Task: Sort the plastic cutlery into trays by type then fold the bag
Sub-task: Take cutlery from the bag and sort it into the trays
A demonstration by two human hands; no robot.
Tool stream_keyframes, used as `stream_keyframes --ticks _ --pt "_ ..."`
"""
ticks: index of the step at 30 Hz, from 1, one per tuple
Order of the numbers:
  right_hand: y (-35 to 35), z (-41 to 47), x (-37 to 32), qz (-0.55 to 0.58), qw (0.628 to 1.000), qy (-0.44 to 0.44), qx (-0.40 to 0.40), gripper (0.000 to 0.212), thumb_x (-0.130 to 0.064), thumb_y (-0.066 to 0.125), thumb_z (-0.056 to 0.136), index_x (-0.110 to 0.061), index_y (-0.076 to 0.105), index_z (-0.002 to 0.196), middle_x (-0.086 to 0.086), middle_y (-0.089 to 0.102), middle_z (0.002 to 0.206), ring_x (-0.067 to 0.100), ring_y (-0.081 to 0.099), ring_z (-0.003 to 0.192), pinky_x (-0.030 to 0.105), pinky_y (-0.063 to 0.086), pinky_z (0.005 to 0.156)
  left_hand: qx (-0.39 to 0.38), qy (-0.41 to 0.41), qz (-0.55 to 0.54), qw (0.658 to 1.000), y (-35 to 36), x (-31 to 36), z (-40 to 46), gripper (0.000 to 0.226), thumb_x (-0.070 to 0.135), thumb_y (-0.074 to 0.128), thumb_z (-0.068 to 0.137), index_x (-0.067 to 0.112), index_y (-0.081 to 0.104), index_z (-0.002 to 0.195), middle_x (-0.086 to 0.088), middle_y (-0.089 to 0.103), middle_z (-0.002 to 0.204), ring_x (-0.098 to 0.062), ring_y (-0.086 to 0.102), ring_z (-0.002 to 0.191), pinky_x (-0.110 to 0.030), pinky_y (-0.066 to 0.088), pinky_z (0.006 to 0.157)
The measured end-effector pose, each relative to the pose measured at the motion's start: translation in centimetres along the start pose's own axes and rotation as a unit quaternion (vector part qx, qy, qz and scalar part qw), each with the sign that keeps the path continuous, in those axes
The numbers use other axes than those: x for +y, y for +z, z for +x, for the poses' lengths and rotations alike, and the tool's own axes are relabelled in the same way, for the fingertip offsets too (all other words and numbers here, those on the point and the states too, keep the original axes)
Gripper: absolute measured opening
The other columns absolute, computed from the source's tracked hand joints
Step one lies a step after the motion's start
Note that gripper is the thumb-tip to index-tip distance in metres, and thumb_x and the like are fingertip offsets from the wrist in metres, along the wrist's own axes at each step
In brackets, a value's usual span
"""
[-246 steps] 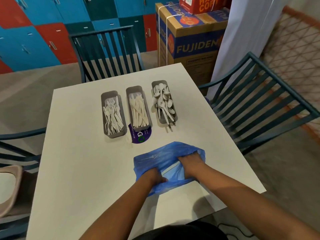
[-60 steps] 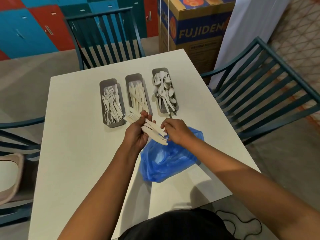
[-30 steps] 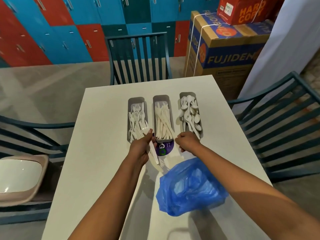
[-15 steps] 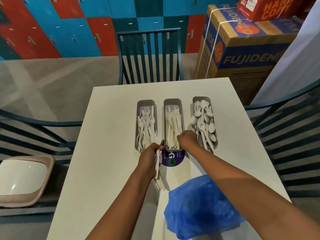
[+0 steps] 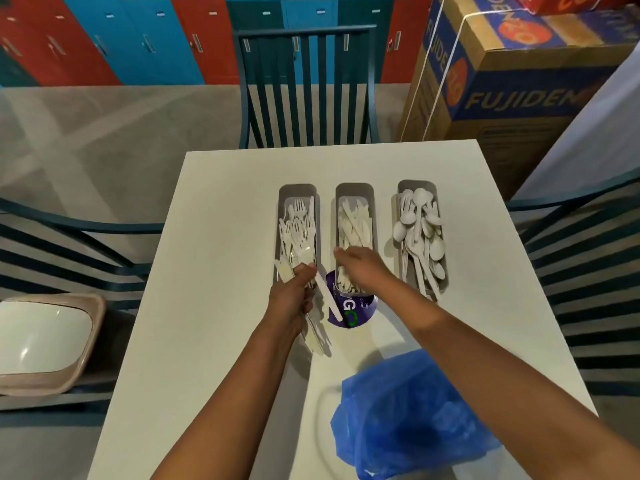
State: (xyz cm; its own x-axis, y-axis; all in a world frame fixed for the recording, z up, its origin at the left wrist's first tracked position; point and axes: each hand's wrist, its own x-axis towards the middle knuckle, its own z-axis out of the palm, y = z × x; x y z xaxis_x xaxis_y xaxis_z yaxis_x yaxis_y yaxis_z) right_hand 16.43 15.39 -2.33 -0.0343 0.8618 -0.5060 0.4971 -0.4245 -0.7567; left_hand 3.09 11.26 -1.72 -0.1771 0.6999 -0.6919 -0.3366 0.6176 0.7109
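Now my right hand (image 5: 363, 268) has moved over the knife tray (image 5: 354, 237), fingers loosely spread, while my left hand (image 5: 294, 299) still grips a cutlery bundle (image 5: 317, 327).

A white square tabletop (image 5: 221, 306) stands on a grey floor (image 5: 104, 140), with dark teal slatted chairs on three sides: one at the far edge (image 5: 304, 88), one at the left (image 5: 69, 237) and one at the right (image 5: 588, 258). Red and blue locker doors (image 5: 138, 39) line the back wall. A strapped cardboard box printed FUJIDEN (image 5: 512, 84) stands at the far right, and a beige bin (image 5: 45, 341) sits at the left.
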Motion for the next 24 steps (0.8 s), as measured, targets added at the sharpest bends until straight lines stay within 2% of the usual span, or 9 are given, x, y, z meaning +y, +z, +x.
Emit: stream_keyframes --ticks 2,4,7,10,12,14,17,21,24 --pt "0.9 -1.2 -0.3 0.002 0.994 0.007 -0.107 0.029 -0.028 0.05 0.095 -0.012 0.056 0.072 0.0 0.052 0.062 0.011 0.049 0.051 0.024 0.037 0.054 0.022 0.004 -0.011 1.0 0.0 0.4 0.4 0.014 0.012 0.066 0.086 0.017 0.058 0.075 0.01 0.044 0.038 -0.004 0.034 0.031 -0.014 0.025 0.036" --pt "1.7 -1.9 0.0 -0.025 0.99 -0.003 -0.142 0.029 -0.021 0.055 0.093 -0.017 0.05 0.064 -0.003 0.047 0.055 0.008 0.044 0.045 0.022 0.035 0.049 0.038 0.009 -0.012 0.999 -0.1 0.8 0.7 0.013 0.012 0.067 0.085 0.017 0.058 0.077 0.007 0.043 0.043 -0.003 0.036 0.03 -0.011 0.028 0.034" --pt "2.5 -1.9 0.6 -0.033 0.991 -0.02 -0.125 0.033 -0.015 0.059 0.09 -0.013 0.046 0.06 -0.001 0.042 0.057 0.009 0.041 0.05 0.013 0.035 0.045 0.038 0.017 0.014 0.999 -0.6 0.9 1.0 0.016 0.012 0.067 0.085 0.017 0.057 0.074 0.005 0.039 0.047 -0.005 0.034 0.03 -0.012 0.028 0.035" --pt "2.9 -1.6 0.8 -0.018 0.995 -0.02 -0.099 0.021 -0.014 0.062 0.088 -0.001 0.06 0.072 0.0 0.047 0.057 0.009 0.045 0.051 0.015 0.039 0.051 0.058 0.014 0.049 0.997 -1.4 0.9 1.2 0.019 0.018 0.061 0.088 0.018 0.053 0.071 0.005 0.035 0.046 -0.011 0.03 0.039 -0.019 0.027 0.041" --pt "3.2 -1.0 0.7 -0.016 0.997 -0.021 -0.075 0.019 -0.014 0.062 0.088 -0.002 0.061 0.074 0.003 0.047 0.057 0.011 0.045 0.049 0.018 0.04 0.052 0.055 -0.003 0.002 0.998 -2.2 1.0 1.6 0.024 0.017 0.048 0.089 0.017 0.043 0.066 0.003 0.032 0.048 -0.01 0.026 0.035 -0.017 0.024 0.037" --pt "3.4 -0.2 0.4 -0.025 0.998 -0.012 -0.052 0.024 -0.012 0.062 0.088 -0.005 0.054 0.066 0.006 0.043 0.057 0.014 0.043 0.049 0.015 0.038 0.046 0.035 -0.031 -0.094 0.994 -2.5 1.3 1.6 0.026 0.014 0.033 0.088 0.017 0.031 0.062 0.0 0.028 0.049 -0.011 0.025 0.029 -0.016 0.026 0.038" --pt "4.5 1.6 -0.6 -0.032 0.999 0.011 -0.039 0.037 -0.01 0.062 0.087 -0.013 0.042 0.056 0.009 0.043 0.057 0.021 0.048 0.05 0.023 0.044 0.058 0.03 -0.041 -0.167 0.985 -3.5 1.5 1.7 0.027 0.007 0.029 0.089 0.015 0.028 0.063 -0.001 0.035 0.036 -0.014 0.037 0.031 -0.022 0.039 0.044" --pt "5.7 3.3 -1.9 -0.055 0.998 0.016 -0.003 0.03 -0.012 0.064 0.087 -0.011 0.047 0.062 0.007 0.049 0.073 0.018 0.052 0.075 0.027 0.045 0.071 0.019 -0.021 -0.143 0.989 -4.5 1.2 2.3 0.027 0.002 0.033 0.097 0.011 0.039 0.072 -0.008 0.037 0.059 -0.018 0.041 0.05 -0.024 0.044 0.047" --pt "6.5 4.6 -2.3 -0.08 0.997 0.018 0.009 0.023 -0.016 0.066 0.086 -0.007 0.053 0.069 0.008 0.054 0.078 0.022 0.057 0.084 0.031 0.05 0.081 0.006 -0.003 -0.137 0.991 -4.7 1.3 2.2 0.021 0.005 0.037 0.1 0.007 0.047 0.081 -0.008 0.044 0.065 -0.016 0.051 0.045 -0.02 0.047 0.045"
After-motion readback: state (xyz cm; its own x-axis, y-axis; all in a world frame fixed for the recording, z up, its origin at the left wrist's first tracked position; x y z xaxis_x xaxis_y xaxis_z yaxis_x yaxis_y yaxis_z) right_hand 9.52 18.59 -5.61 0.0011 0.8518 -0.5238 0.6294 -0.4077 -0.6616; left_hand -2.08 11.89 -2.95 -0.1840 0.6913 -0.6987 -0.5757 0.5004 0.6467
